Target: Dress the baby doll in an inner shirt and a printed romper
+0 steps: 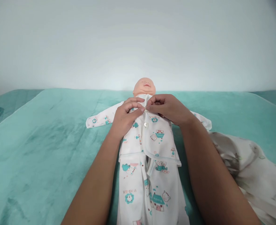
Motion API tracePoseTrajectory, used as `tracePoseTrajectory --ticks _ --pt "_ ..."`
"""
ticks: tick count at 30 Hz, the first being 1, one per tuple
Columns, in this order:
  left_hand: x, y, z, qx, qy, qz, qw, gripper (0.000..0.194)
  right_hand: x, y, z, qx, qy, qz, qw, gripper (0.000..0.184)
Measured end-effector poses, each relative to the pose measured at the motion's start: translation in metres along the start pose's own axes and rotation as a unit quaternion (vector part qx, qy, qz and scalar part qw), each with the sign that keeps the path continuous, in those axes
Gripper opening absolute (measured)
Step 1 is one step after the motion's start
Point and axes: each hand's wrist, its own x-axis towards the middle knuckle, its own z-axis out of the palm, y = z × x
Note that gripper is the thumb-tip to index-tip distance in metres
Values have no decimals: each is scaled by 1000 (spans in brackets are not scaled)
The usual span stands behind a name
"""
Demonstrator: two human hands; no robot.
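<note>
A baby doll (pixel 144 87) lies on its back, head at the far end, wearing a white printed baby shirt (pixel 158 143) and matching trousers (pixel 132 187). At the upper chest, my left hand (pixel 129 115) is closed on the shirt's front edge, thumb and index finger together. Right beside it, my right hand (pixel 167 107) pinches the other side of the same front opening; its fingertips nearly meet the left thumb. What lies between the fingertips is too small to make out. Below them a pale button (pixel 146 124) sits fastened on the shirt front. Both sleeves stretch out sideways.
A teal plush cover (pixel 46 150) spreads under the doll. To the right, partly behind my right forearm, lies a crumpled white printed cloth (pixel 259 175). A plain pale wall (pixel 138 40) rises behind the far edge.
</note>
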Motion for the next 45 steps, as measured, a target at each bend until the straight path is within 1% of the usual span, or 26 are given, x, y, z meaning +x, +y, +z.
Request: tracePoseTrajectory --ticks 9,18,24,29,34,41,45 --pt "0 -3 -1 -33 -5 8 999 14 1 2 -1 13 -3 8 1000 10" --pt "0 0 0 -34 -7 16 999 6 2 5 -2 33 -3 6 999 12" --pt "1 1 2 -3 -8 4 1000 9 2 3 -1 11 -1 9 1000 14" --pt "2 2 4 6 1 3 1000 13 2 5 0 13 9 5 1000 12" --pt "1 3 5 18 0 12 1000 15 1 4 -1 18 8 26 999 11" --pt "1 6 8 64 12 22 998 16 0 1 0 32 24 20 999 19" --pt "0 5 9 50 12 20 998 15 -1 1 0 30 16 12 999 18"
